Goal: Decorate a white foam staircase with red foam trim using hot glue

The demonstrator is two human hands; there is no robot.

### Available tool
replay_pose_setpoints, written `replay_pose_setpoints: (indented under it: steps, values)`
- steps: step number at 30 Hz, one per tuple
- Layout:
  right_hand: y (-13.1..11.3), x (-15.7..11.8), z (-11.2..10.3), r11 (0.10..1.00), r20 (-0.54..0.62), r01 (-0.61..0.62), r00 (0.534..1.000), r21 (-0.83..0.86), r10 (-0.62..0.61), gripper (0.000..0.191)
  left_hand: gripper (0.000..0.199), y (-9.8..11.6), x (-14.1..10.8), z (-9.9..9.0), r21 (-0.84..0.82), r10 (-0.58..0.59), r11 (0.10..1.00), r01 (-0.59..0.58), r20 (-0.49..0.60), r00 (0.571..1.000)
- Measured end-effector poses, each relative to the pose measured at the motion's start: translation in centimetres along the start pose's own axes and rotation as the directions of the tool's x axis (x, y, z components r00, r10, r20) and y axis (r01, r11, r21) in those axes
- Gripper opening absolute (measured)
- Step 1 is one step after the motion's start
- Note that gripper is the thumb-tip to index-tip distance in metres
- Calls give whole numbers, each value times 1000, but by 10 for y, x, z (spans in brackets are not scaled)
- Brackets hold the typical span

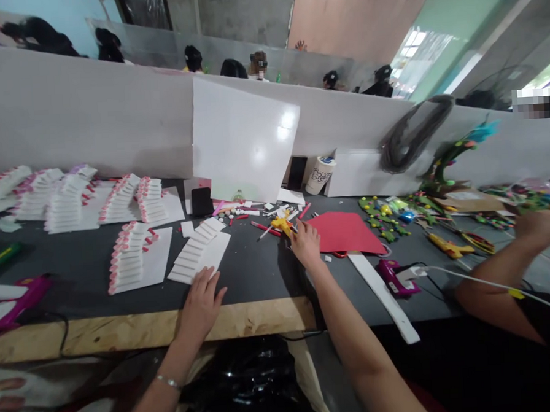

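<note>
My left hand (203, 299) lies palm down with its fingers stretched out. Its fingertips touch the lower edge of a white card (215, 255) bearing a fan of narrow white strips (195, 250). Over the middle of the desk, my right hand (307, 244) has its fingers bent at the end of a small yellow tool (283, 224), whose exact kind I cannot make out. A red sheet (345, 232) is just right of these fingers. Left of my left hand rests another white card (160, 261) with pink-tipped strips (125, 257).
Several more strip-covered cards (67, 201) line the back left. Scraps and pens (257, 213) lie mid-desk. Purple glue guns sit at left (19, 299) and right (396, 279), the latter by a white bar (384, 298). A co-worker's arm (504, 280) reaches in from the right.
</note>
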State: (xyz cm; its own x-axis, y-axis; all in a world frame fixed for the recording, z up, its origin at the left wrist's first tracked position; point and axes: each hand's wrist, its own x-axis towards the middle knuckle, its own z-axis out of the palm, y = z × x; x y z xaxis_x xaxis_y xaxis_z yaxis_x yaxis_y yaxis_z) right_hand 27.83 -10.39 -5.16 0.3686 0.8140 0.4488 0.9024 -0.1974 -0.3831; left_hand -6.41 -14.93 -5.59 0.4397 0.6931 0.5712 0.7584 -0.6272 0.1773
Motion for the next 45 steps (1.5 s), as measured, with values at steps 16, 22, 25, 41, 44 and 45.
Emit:
replay_pose_setpoints:
  steps: [16, 22, 25, 41, 44, 45]
  values:
    - [44, -11, -107, 974, -247, 13, 968, 227, 45, 19, 28, 90, 18, -17, -307, 133, 938, -162, -113, 985]
    - [-19, -84, -174, 742, 124, 358, 853, 567, -506, 17, 54, 119, 27, -44, -172, 191, 947, -271, -377, 906]
    - [-40, -116, -192, 545, 241, 344, 632, 764, -736, 22, 28, 119, 27, -67, -208, 374, 880, -427, -251, 893]
    - [-24, 22, -7, 997, 118, 83, 990, -10, -81, 18, 56, 57, -39, -130, -282, 238, 922, -266, -131, 962]
    - [-8, 10, -16, 996, 72, 94, 993, -11, -93, 26, 61, 53, -41, -130, -258, 198, 941, -221, -109, 974]
    - [-1, 5, -21, 995, 55, 98, 994, -11, -97, 28, 60, 53, -41, -129, -262, 189, 940, -217, -129, 973]
